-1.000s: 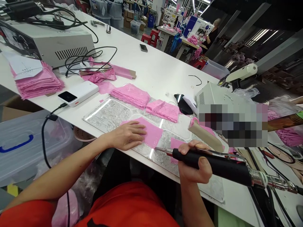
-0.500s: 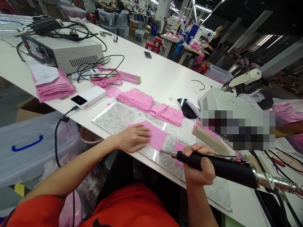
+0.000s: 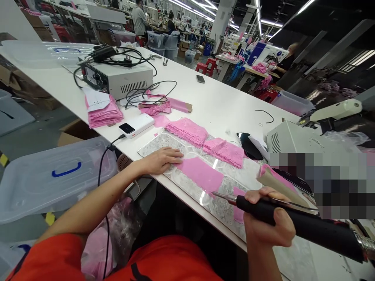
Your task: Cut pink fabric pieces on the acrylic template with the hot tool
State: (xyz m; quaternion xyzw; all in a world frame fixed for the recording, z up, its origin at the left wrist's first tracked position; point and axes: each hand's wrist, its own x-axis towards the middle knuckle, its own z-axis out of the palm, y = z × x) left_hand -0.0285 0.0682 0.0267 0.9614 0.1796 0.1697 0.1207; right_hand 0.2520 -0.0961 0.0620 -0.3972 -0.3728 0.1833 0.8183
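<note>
My left hand (image 3: 164, 159) lies flat, fingers stretched out, at the left end of a flat pink cloth piece (image 3: 202, 175). My right hand (image 3: 268, 214) is wrapped round a black-handled power tool (image 3: 310, 226) with a tapered metal tip. That tip points left and is at the cloth's near right corner; whether it touches cannot be told. A smaller pink piece (image 3: 238, 195) lies just right of the tip, partly behind the tool. Under the cloth is a clear-topped, grey-patterned board (image 3: 152, 145). Two lacy pink stacks (image 3: 187, 130) sit along its far side.
At the back left, a grey control box (image 3: 129, 80) carries a similar black tool and looped cables. A white power bank (image 3: 137, 125) and a pink stack (image 3: 104, 113) are near it. Another grey box (image 3: 295, 140) stands right. A lidded plastic bin (image 3: 58, 175) is below the table's left edge.
My left hand has slid from the middle of the pink cloth to its left end, uncovering more of it. The tool stays by the near right corner. The whole view has shifted.
</note>
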